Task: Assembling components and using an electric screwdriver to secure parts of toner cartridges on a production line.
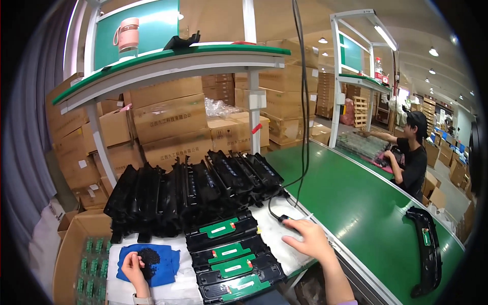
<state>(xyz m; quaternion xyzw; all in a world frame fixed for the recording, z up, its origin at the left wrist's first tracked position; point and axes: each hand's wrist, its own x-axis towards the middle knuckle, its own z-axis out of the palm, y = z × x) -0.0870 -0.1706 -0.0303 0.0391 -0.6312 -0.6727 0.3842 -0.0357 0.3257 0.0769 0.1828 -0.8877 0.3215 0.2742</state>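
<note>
My left hand (133, 273) is over a blue cloth (170, 262) that carries a heap of small black screws (148, 260). Its fingers are pinched together beside the heap; what is between them is too small to make out. My right hand (311, 241) reaches out over the white bench cover, thumb and fingers apart. Its fingertips are at the black end of a corded tool (283, 218), probably an electric screwdriver; whether they touch it I cannot tell. Between my hands lie several black plastic housings (203, 278) with green circuit boards (231, 267) set in them.
Black plastic parts (195, 188) are stacked along the back. A carton (66, 269) of green boards stands at left. Black cables (305, 101) hang from above. Right of the bench runs a green conveyor (335, 188) bearing one housing (426, 254); a person (414, 152) works beyond.
</note>
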